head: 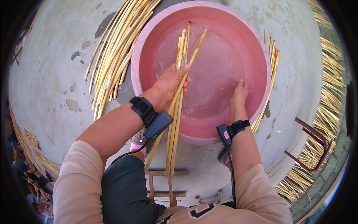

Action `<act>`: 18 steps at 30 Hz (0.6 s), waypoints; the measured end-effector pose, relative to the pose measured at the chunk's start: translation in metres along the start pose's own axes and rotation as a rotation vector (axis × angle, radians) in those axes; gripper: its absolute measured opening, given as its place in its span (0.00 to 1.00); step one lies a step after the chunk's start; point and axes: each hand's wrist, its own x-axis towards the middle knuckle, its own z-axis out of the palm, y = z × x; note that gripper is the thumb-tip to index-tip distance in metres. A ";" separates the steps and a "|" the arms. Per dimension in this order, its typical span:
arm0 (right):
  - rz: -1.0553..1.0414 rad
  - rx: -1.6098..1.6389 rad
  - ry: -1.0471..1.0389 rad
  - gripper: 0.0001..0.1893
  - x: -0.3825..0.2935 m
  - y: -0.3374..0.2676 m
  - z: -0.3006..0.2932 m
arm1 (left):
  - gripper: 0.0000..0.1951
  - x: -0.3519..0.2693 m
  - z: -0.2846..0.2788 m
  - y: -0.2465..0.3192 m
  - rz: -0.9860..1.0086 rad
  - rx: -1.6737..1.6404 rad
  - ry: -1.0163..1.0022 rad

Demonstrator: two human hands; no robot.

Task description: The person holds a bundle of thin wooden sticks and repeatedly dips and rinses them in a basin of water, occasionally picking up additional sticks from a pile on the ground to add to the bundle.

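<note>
My left hand [174,79] is closed around several yellowish plant stalks [174,112]. They slant over the near rim of a large pink basin [138,50], their far ends above the water and their near ends towards my knees. One stalk crosses the others under my thumb. Low over the water [215,58], at the basin's right side, is my right hand [240,91]. No stalk shows in it, and its fingers are bunched and partly hidden from me. Ripples spread on the water.
A thick bundle of long stalks [120,53] lies on the concrete floor [56,81] left of the basin. A thinner bunch [271,75] lies along its right side. Beyond are more stalk piles [330,81] and a brown metal frame [325,145]. Wooden bars [167,173] lie below me.
</note>
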 end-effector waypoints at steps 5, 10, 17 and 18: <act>0.568 0.540 -0.570 0.16 -0.050 -0.034 0.027 | 0.14 0.005 -0.008 -0.007 -0.004 0.059 -0.010; 0.508 0.430 -1.163 0.16 -0.099 -0.098 0.031 | 0.18 0.004 -0.004 -0.006 0.026 0.042 -0.016; -0.055 0.066 -0.811 0.35 -0.114 -0.084 0.063 | 0.18 -0.004 0.013 -0.016 -0.026 0.141 -0.153; -0.008 0.072 -0.874 0.40 -0.114 -0.085 0.068 | 0.17 -0.007 0.019 -0.020 -0.034 0.202 -0.236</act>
